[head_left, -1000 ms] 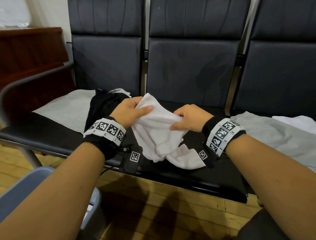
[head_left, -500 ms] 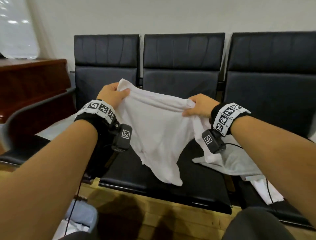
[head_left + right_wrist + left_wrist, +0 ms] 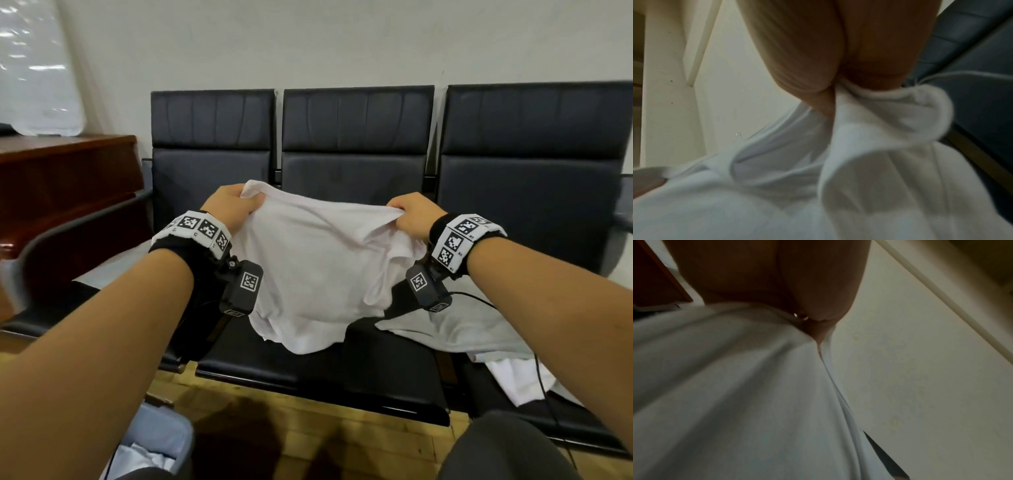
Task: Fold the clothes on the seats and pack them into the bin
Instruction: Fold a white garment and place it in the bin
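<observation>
Far left stands a reddish-brown wooden cabinet [image 3: 65, 178], and down by the person's left arm a grey plastic bin [image 3: 161, 442] sits on the floor with something pale already inside. The left hand [image 3: 228, 209] is closed around one upper corner of a crumpled white cotton garment [image 3: 318, 274], fingers curled into the cloth; the left wrist view shows the fabric bunched under the fingers. The garment hangs in the air in front of the middle black padded seat [image 3: 356, 370] of a three-seat bench, its lower edge drooping onto the cushion. The right hand [image 3: 412, 216] pinches the opposite upper corner in the same curled grip. Further right, a light grey cloth [image 3: 462, 329] lies spread on the seat, with another white piece [image 3: 513, 380] below it.

I'd say the step in hand is spreading the garment out before the fold; nothing is folded yet. The next move probably calls for laying it flat on the middle seat, keeping both corners taut so the bunched side opens.
</observation>
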The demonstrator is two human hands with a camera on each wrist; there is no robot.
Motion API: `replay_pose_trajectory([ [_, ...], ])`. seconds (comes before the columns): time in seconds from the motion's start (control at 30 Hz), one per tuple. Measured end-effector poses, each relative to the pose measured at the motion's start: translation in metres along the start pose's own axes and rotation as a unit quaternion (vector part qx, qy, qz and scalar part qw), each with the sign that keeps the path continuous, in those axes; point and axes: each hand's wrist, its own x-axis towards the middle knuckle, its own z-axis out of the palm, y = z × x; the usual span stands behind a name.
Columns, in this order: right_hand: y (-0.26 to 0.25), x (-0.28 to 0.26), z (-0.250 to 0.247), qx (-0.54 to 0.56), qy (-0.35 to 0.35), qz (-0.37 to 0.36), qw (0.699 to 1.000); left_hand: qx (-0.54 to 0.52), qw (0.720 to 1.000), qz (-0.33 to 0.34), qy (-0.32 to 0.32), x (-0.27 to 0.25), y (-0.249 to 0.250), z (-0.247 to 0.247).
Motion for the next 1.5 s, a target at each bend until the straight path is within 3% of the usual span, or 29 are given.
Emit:
replay_pose_trajectory([
  [0.27,0.034,0.001,0.023,-0.116,-0.054,0.104,0.986,0.042,0.994,-0.104,0.008,0.005,-0.024,0.007],
  [0.4,0.037,0.013,0.027,-0.029,-0.039,0.173,0.984,0.076,0.988,-0.130,-0.038,0.008,-0.030,0.025],
  [0.53,0.031,0.046,0.033,0.064,-0.037,0.251,0.965,0.077,0.984,-0.155,-0.038,0.012,-0.055,0.048],
  [0.63,0.021,0.077,0.053,0.152,-0.029,0.209,0.966,0.052,0.979,-0.195,-0.036,0.013,-0.093,0.062],
  [0.7,0.015,0.098,0.076,0.156,-0.030,0.154,0.975,0.021,0.974,-0.226,-0.021,0.014,-0.121,0.069],
  [0.77,0.013,0.103,0.107,0.157,-0.060,0.151,0.974,0.010,0.968,-0.249,-0.017,0.013,-0.146,0.072],
  [0.93,0.041,0.071,0.181,-0.094,-0.192,0.182,0.960,-0.001,0.964,-0.265,-0.034,0.019,-0.182,0.077],
  [1.07,0.069,0.043,0.203,-0.097,-0.238,0.253,0.933,-0.055,0.956,-0.284,-0.054,0.025,-0.201,0.081],
  [1.33,0.071,0.020,0.220,-0.124,-0.263,0.266,0.919,-0.116,0.949,-0.289,-0.054,0.029,-0.215,0.082],
  [1.43,0.068,0.017,0.216,-0.044,-0.236,0.249,0.938,-0.124,0.951,-0.280,-0.051,0.023,-0.209,0.076],
  [1.5,0.066,0.018,0.207,0.167,-0.141,0.262,0.940,-0.147,0.951,-0.268,-0.045,0.019,-0.206,0.071],
])
